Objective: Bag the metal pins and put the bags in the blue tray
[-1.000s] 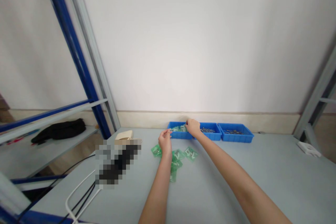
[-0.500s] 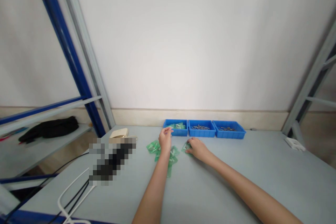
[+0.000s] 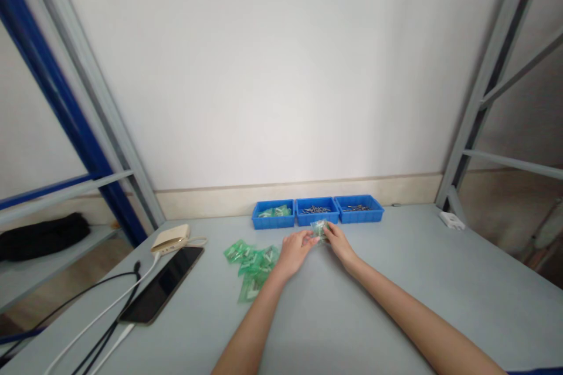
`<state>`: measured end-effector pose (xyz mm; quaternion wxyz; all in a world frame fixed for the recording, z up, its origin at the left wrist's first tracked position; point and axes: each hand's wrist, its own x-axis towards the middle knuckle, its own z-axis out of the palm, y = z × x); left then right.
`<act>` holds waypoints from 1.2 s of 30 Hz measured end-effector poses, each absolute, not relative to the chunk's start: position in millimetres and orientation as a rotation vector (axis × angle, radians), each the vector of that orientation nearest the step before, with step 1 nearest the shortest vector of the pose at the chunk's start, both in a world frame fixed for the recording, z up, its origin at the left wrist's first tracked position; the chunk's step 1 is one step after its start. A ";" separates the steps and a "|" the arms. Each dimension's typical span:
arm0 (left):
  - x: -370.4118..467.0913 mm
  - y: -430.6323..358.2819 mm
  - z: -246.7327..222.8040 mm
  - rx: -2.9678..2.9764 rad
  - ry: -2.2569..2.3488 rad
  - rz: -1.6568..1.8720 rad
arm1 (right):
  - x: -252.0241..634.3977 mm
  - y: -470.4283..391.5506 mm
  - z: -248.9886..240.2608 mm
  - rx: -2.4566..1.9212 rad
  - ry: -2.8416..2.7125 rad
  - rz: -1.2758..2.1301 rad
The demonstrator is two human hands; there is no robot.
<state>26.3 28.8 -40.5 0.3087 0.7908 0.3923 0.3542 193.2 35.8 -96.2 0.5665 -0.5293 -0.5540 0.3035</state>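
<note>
A small clear-green plastic bag [image 3: 319, 228] is held up just in front of the blue bins. My right hand [image 3: 341, 245] pinches it by its right side. From the left, my left hand [image 3: 295, 253] has its fingers closed at the bag's lower left edge. What the bag contains is too small to make out. Left of my left hand, several similar green bags [image 3: 254, 263] lie in a loose pile on the grey table [image 3: 352, 328], partly covered by my left forearm.
Along the wall stand three blue bins: the left bin [image 3: 273, 223] holds green bags, the middle bin [image 3: 317, 219] and right bin [image 3: 359, 216] thin metal pieces. A phone [image 3: 162, 287], cream power bank [image 3: 170, 239] and cables lie left. A white object [image 3: 451, 221] sits far right.
My left hand has come down from the left bin to the bag in my right hand. The bag is now raised between both hands. The view has shifted right.
</note>
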 end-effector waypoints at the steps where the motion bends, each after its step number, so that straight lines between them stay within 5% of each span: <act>1: 27.5 30.0 -41.8 2.087 1.064 0.966 | 191.5 35.6 -95.2 -1.200 -1.265 0.744; 25: 19.7 38.4 -28.8 2.231 0.952 1.444 | 188.6 8.7 -53.3 -1.084 -1.400 0.589; 36: 15.6 51.9 -30.1 1.649 1.001 1.467 | 169.3 32.8 -56.6 -1.056 -1.162 0.851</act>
